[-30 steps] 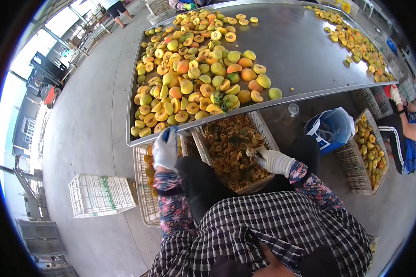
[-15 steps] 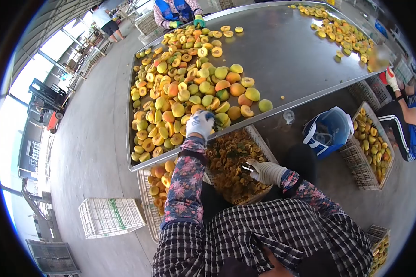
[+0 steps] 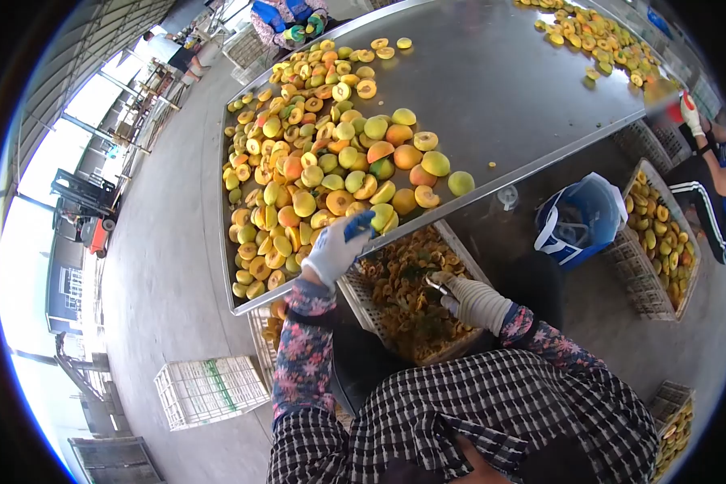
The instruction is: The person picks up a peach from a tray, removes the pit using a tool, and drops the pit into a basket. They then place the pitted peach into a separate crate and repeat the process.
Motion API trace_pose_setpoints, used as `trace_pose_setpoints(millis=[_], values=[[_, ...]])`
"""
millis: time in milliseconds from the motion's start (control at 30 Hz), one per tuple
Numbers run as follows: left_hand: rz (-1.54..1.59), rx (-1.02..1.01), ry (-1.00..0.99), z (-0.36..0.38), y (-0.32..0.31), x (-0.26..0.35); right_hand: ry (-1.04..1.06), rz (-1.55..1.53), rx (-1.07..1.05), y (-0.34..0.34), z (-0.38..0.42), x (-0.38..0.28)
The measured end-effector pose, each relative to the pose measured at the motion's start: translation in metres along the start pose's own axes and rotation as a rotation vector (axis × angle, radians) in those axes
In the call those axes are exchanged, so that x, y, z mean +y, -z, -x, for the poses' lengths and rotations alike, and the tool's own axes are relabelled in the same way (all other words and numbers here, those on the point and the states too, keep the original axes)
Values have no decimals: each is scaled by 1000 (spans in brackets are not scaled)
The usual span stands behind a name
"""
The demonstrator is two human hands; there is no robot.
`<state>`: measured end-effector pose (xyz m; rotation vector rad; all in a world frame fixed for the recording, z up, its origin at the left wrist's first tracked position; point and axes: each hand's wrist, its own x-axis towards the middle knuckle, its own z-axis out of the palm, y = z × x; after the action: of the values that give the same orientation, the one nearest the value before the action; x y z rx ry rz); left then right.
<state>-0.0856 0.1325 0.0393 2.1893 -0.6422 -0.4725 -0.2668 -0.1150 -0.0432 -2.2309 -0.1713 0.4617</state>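
Note:
My left hand (image 3: 337, 248), in a white glove with blue fingertips, is over the near rim of the metal table (image 3: 532, 165). Its fingers stretch toward the halved peaches (image 3: 315, 173) heaped there, and nothing shows in them. Lower right, my right hand (image 3: 477, 303) in a whitish glove is closed around a small metal tool (image 3: 437, 282), whose shiny end sticks out past the fingers. Beneath both hands stands a plastic crate (image 3: 365, 305) full of brownish-orange fruit scraps (image 3: 411, 294).
A blue bucket (image 3: 577, 218) and a crate of peach halves (image 3: 657, 242) stand to the right. At left lies a white crate (image 3: 210, 393). Co-workers' gloved hands (image 3: 305, 29) show at the far edge, and another gloved hand (image 3: 690, 114) at right. A forklift (image 3: 89, 210) is farther left.
My left hand has drawn back from the peaches toward the table's near rim. The right hand keeps its tool over the scraps. The co-worker's hands at the far edge have lifted off the fruit.

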Motion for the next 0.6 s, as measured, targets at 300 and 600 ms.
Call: trace_pose_setpoints(millis=[300,600], values=[[-523,208,-288,-211,-70,-43,410,-40,151,-19,-2,25],[-866,-98,-13,-257,-76,-29,57,-219,-94,-9,-2,22]])
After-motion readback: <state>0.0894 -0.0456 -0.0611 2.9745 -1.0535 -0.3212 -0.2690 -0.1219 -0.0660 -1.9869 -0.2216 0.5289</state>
